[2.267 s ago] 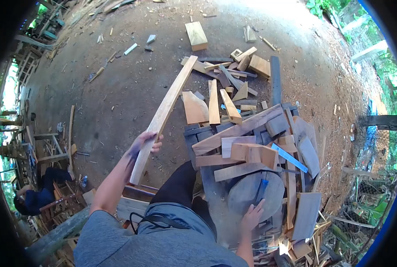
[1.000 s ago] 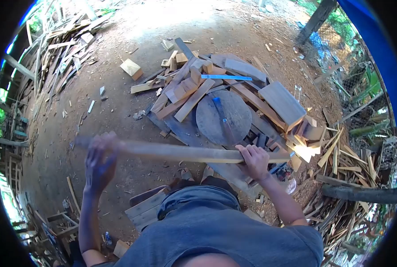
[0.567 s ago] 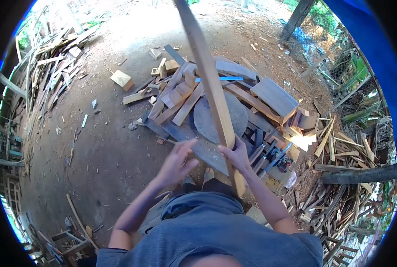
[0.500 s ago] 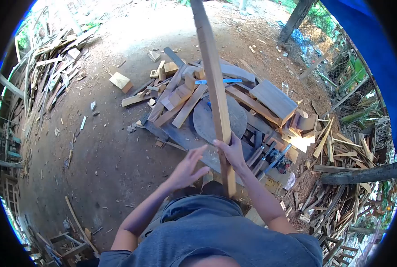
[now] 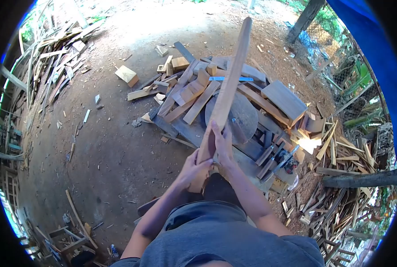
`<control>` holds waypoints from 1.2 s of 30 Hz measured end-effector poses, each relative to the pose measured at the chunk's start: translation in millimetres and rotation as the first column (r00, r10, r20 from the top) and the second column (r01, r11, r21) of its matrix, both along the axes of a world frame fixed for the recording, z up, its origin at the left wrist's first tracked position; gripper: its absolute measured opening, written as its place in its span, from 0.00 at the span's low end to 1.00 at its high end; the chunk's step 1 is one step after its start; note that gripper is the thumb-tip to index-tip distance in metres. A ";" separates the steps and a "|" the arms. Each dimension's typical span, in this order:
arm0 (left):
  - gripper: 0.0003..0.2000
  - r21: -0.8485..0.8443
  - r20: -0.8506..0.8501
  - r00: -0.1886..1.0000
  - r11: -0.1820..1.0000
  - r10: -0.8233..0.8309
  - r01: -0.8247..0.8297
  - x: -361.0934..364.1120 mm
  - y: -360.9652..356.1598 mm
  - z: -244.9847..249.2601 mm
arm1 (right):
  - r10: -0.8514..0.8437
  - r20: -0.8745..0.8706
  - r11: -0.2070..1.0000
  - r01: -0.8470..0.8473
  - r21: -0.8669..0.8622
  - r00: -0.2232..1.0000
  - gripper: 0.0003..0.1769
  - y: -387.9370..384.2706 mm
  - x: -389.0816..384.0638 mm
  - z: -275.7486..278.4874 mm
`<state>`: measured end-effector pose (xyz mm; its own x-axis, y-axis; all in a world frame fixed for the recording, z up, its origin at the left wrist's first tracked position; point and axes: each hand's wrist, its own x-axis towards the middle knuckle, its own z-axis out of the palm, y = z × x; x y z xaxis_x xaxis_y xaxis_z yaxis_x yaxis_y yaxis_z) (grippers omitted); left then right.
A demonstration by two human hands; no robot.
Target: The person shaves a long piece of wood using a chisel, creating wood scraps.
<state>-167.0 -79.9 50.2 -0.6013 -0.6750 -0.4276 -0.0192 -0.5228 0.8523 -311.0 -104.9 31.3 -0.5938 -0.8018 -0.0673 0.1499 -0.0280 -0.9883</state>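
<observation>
A long wooden plank (image 5: 232,84) slants up and away in front of me, its far end leaning to the right. My left hand (image 5: 193,168) grips it low, near the end closest to my body. Slightly higher and to the right, my right hand (image 5: 222,144) is closed round its other edge. Beneath the plank lies a round wooden disc (image 5: 251,111) on a low workbench (image 5: 247,155), partly covered by it. A tool with a wooden handle (image 5: 238,130) rests on the disc. Behind the plank shows a blue strip (image 5: 249,79), perhaps a ruler.
Wood offcuts (image 5: 191,91) and a thick block (image 5: 285,100) crowd the bench. Several hand tools (image 5: 274,160) lie at its right side. A loose block (image 5: 127,75) sits on the dirt floor. Scrap piles (image 5: 58,62) line the left, with more beside a log (image 5: 363,179) on the right.
My left hand has come from open beside the plank to gripping it. The plank has tilted rightward, its far end now fully in view. A wooden-handled tool now shows on the disc.
</observation>
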 end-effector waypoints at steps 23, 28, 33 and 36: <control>0.31 0.734 -0.482 0.839 0.641 0.254 0.227 34.3 25.7 -20.5 | 0.538 -0.730 0.765 0.121 0.633 0.422 0.38 11.4 -152.2 -148.7; 0.32 0.668 -0.347 0.932 0.725 0.107 0.166 15.4 17.7 -17.7 | 0.322 -0.769 0.903 0.067 0.425 0.553 0.30 24.4 -174.8 -147.5; 0.32 0.418 -0.036 0.995 0.903 -0.093 0.100 -20.5 -1.1 -11.3 | 0.216 -0.805 0.836 0.322 0.445 0.552 0.29 56.2 -214.6 -151.6; 0.31 0.260 0.135 0.986 0.964 -0.094 0.056 -45.1 -10.2 -22.4 | 0.256 -0.823 0.798 0.370 0.476 0.507 0.29 72.8 -245.1 -164.6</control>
<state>-212.1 -90.1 27.8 -0.5648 -0.4876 -0.6657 -0.1803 -0.7143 0.6762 -556.1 -32.0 -133.3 -0.6501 -0.7549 0.0861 -0.7039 0.5557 -0.4424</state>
